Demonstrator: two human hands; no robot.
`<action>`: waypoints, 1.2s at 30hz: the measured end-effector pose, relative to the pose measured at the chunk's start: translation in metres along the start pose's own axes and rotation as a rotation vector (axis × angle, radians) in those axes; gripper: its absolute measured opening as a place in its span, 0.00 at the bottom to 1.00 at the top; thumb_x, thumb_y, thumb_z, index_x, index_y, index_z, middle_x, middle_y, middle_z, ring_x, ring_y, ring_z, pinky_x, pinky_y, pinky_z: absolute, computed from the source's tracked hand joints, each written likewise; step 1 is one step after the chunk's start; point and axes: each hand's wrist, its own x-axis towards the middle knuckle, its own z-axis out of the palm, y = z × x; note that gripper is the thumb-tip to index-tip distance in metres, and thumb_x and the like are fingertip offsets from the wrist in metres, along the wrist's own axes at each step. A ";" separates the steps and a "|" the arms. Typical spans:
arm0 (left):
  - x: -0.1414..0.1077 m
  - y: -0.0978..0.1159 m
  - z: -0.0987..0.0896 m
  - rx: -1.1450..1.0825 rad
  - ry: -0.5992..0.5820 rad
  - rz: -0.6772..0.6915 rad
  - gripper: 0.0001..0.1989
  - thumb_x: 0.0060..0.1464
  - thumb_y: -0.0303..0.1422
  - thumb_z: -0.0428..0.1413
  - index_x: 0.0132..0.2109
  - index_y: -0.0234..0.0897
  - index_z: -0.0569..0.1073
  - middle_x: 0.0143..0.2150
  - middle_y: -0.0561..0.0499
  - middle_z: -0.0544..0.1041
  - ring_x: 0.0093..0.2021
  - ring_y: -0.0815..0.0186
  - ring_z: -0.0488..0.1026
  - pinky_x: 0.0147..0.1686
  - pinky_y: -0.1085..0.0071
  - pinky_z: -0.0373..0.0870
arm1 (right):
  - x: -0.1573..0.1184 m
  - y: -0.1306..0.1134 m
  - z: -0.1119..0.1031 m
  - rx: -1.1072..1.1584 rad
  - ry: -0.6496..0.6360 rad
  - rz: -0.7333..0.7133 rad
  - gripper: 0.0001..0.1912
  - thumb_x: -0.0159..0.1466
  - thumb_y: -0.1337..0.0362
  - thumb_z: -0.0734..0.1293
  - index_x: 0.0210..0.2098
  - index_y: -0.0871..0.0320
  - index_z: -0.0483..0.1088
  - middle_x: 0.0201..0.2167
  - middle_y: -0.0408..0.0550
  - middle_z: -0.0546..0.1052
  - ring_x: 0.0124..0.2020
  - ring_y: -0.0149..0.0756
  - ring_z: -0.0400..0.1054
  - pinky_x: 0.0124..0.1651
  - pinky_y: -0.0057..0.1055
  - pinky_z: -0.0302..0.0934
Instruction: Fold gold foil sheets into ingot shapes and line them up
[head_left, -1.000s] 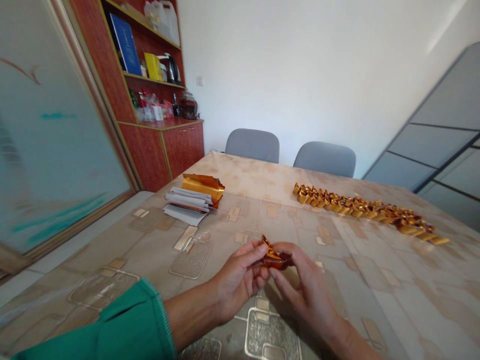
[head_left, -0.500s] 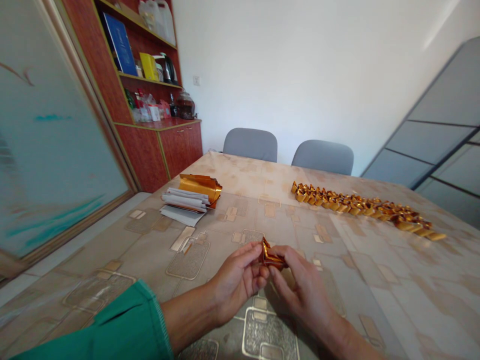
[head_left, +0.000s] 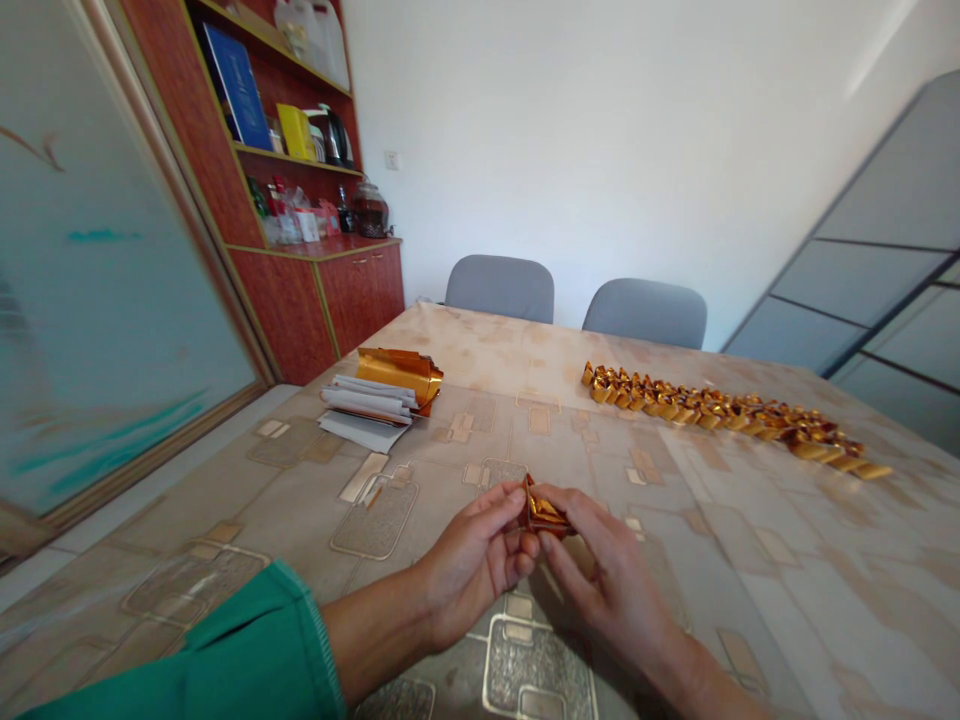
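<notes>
Both at work now: left hand (head_left: pixel 472 565) and right hand (head_left: pixel 609 582) pinching a folded gold foil piece (head_left: pixel 541 512) at lower centre, creasing it, with a long row of similar pieces (head_left: pixel 720 420) upper right!

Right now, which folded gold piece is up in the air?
The foil one pinched between the left hand and right hand; the others lie in a long row.

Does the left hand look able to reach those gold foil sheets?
Probably yes: only patterned tablecloth separates the left hand from the gold foil sheets, though it must release the folded foil piece it shares with the right hand.
</notes>
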 end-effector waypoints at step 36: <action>0.000 0.001 -0.012 0.496 0.057 0.067 0.10 0.55 0.31 0.62 0.45 0.34 0.74 0.37 0.49 0.76 0.28 0.73 0.69 0.30 0.76 0.66 | -0.091 0.203 -0.235 -1.107 0.337 0.489 0.15 0.59 0.55 0.61 0.37 0.57 0.73 0.37 0.61 0.75 0.41 0.56 0.67 0.40 0.47 0.59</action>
